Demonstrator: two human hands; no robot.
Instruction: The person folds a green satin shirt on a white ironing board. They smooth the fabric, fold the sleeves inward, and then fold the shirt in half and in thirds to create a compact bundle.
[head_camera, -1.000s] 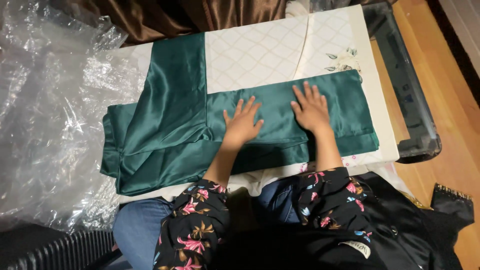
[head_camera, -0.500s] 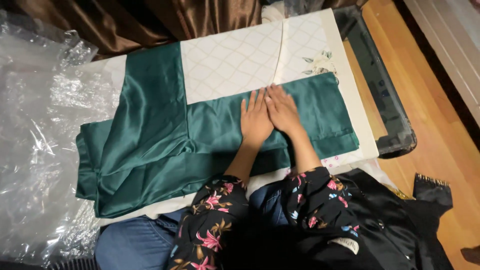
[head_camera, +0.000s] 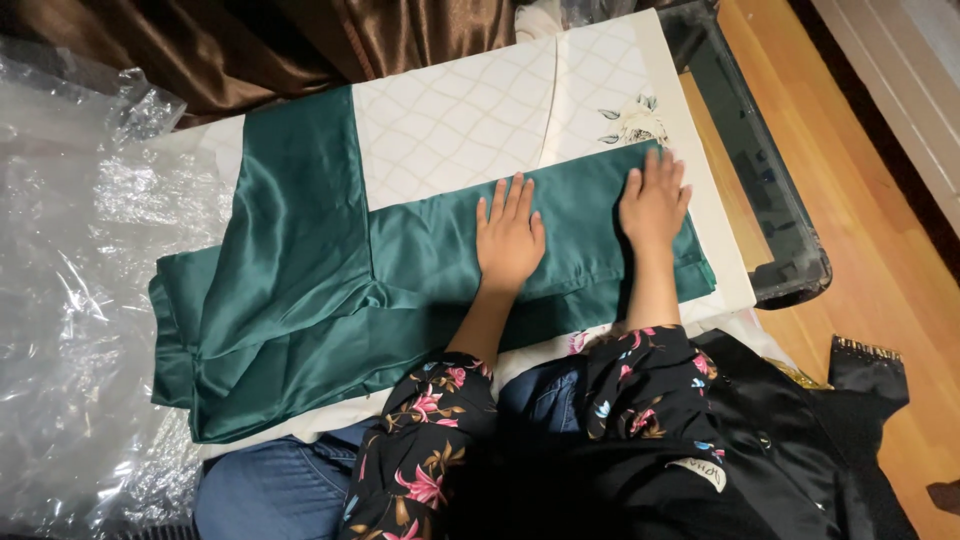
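1. A green satin cloth (head_camera: 400, 270) lies across the middle of the frame on a white quilted board (head_camera: 470, 120) – its long axis runs left to right, tilted slightly so the right end sits higher in the picture.
2. A second band of the same cloth runs from the upper left of the frame down over the left part, crossing the long strip nearly at a right angle.
3. The left hand (head_camera: 508, 235) lies flat on the cloth at the centre, palm down, fingers straight, close together and pointing toward the top of the frame.
4. The right hand (head_camera: 652, 200) presses flat near the cloth's right end, fingers slightly spread – well apart from the other hand.
5. Neither hand pinches or grips anything.
6. Clear plastic sheeting (head_camera: 70, 250) fills the left side of the frame; brown drapery (head_camera: 300, 40) hangs along the top.
7. A glass table edge (head_camera: 770, 200) and wooden floor (head_camera: 880, 250) show at the right.
8. Floral sleeves (head_camera: 430, 420) and a black garment (head_camera: 780, 430) occupy the bottom.
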